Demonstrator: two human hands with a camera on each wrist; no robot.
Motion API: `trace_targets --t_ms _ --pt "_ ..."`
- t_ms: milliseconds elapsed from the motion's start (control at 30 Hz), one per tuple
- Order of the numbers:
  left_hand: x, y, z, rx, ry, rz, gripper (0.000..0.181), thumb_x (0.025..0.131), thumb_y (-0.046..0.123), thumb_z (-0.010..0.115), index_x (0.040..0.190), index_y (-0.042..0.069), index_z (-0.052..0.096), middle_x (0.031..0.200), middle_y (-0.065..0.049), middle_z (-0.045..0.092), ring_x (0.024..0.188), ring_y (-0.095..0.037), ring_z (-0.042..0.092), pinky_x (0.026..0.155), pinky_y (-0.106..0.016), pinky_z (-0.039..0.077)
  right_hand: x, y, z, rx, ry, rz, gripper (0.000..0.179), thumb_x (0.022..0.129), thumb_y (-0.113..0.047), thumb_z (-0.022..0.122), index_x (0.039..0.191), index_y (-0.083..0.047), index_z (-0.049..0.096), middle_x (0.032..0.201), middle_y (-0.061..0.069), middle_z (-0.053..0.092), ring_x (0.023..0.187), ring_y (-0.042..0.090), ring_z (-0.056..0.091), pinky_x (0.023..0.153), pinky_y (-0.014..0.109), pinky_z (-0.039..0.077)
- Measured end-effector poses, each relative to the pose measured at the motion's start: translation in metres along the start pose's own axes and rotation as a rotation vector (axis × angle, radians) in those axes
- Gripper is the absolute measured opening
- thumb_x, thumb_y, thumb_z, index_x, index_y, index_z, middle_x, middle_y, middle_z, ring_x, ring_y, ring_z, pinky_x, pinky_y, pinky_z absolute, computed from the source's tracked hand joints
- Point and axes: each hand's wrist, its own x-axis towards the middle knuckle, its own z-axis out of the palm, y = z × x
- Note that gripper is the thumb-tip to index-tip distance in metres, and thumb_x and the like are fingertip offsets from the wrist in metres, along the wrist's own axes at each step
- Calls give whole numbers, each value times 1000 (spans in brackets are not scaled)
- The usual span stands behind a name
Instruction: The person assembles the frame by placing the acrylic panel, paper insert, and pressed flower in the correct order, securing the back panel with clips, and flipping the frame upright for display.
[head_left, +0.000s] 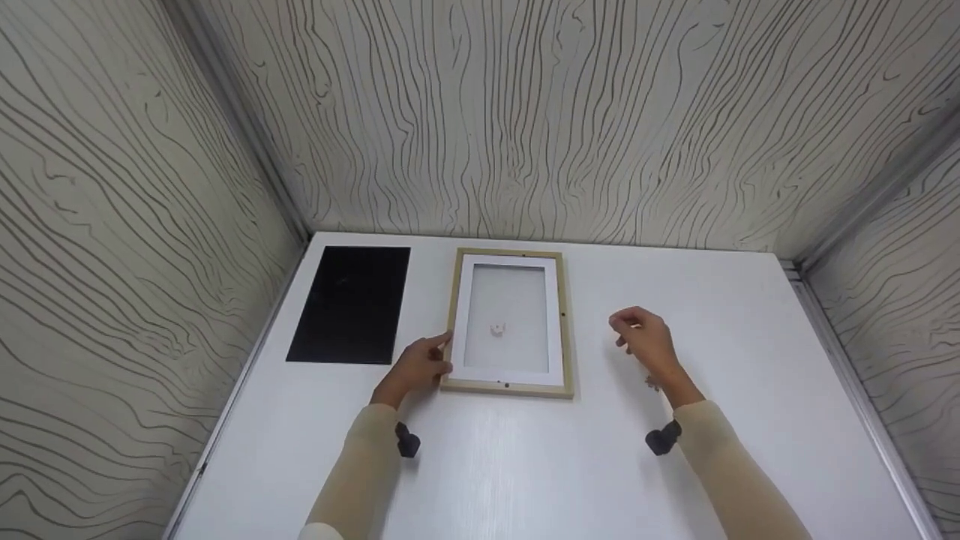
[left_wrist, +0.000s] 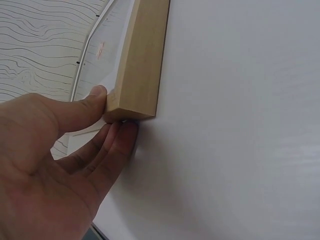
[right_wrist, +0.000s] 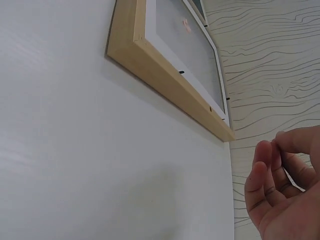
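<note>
A light wooden picture frame lies face down or back up on the white table, with a white mat inside its border. One small pale pinkish piece shows within the mat's opening. My left hand grips the frame at its near left corner, the thumb on the upper edge and the other fingers against the outer side. To the right of the frame, my right hand is held above the table, fingers curled and thumb tip meeting the fingertips; no object shows between them.
A black rectangular panel lies flat left of the frame. Small pinkish bits lie beside my right wrist, partly hidden by it. Small dark tabs stick out along the frame's inner edge. Wood-patterned walls enclose the white table at the back and sides.
</note>
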Motion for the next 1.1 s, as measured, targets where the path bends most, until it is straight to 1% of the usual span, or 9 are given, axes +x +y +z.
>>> trace_targets --t_ms 67,167,300,367,500,567,667,867,1100 --pt "0 0 0 1 2 -6 69 100 12 72 163 18 45 122 -14 63 97 -21 62 87 -36 58 -4 4 -5 -6 3 7 29 110 -24 60 124 0 69 117 22 69 83 15 67 69 22 55" --pt "2 -1 0 8 4 -3 69 99 11 73 163 18 46 120 -14 63 95 -20 62 86 -35 58 -9 10 -14 -9 9 30 31 110 -27 60 126 -2 68 120 23 68 85 22 68 67 25 55" --pt "3 -1 0 12 6 -1 69 99 11 73 162 18 46 117 -13 63 93 -20 61 84 -34 57 -16 17 -26 -2 16 87 34 110 -32 59 128 -4 67 109 20 70 82 29 66 55 30 51" --pt "3 -2 0 17 4 8 69 99 11 73 162 17 46 117 -13 63 94 -20 60 83 -34 57 -18 20 -31 15 16 120 36 109 -34 60 129 -5 67 100 16 70 76 27 64 53 33 50" --pt "3 -3 -1 25 0 25 68 99 11 73 162 17 47 118 -13 63 96 -21 60 85 -35 56 -22 26 -38 64 16 146 38 109 -33 61 130 -2 64 94 11 68 67 21 61 59 36 55" --pt "3 -4 -2 31 -3 33 67 100 12 72 162 17 47 119 -14 63 98 -21 60 86 -36 56 -24 29 -40 79 19 144 38 109 -31 61 130 0 64 94 10 67 67 20 62 62 37 57" --pt "4 -6 -2 41 -11 34 67 101 14 71 162 17 46 122 -14 63 100 -21 60 87 -36 56 -28 33 -42 75 34 128 37 109 -29 62 129 1 64 100 10 67 74 20 67 67 34 60" --pt "5 -8 -1 35 -11 38 67 100 12 72 163 15 46 122 -15 63 97 -20 61 84 -34 57 -36 42 -49 46 52 101 36 110 -26 59 129 4 64 114 20 66 84 24 70 74 29 61" --pt "5 -8 -2 16 -17 30 67 101 13 71 163 18 45 122 -14 62 95 -19 62 84 -33 57 -40 49 -54 -2 67 123 38 110 -31 58 130 1 65 120 23 66 93 27 68 76 29 59"
